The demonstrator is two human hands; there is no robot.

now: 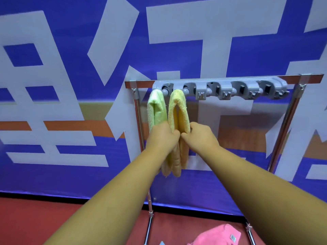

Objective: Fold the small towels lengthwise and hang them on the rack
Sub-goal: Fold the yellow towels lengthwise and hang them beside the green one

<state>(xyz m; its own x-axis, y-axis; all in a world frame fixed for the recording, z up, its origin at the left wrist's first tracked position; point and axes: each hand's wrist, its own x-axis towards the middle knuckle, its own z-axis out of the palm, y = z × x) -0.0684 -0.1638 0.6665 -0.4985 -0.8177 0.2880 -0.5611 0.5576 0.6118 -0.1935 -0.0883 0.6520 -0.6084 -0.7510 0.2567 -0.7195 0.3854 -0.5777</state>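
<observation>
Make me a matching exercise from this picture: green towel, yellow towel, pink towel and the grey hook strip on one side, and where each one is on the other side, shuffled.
1. green towel
2. yellow towel
3. pink towel
4. grey hook strip

A. lying at the bottom edge of view
B. hanging leftmost on the rack
C. mounted across the top of the rack
D. hanging, pinched by left hand and right hand

Pairs: 1-B, 2-D, 3-A, 4-C

- Left hand (163, 137): bare arm stretched forward, fingers curled, gripping the yellow towel (177, 110).
- Right hand (199, 134): arm likewise extended, pinches the same towel, just beside the left.
</observation>
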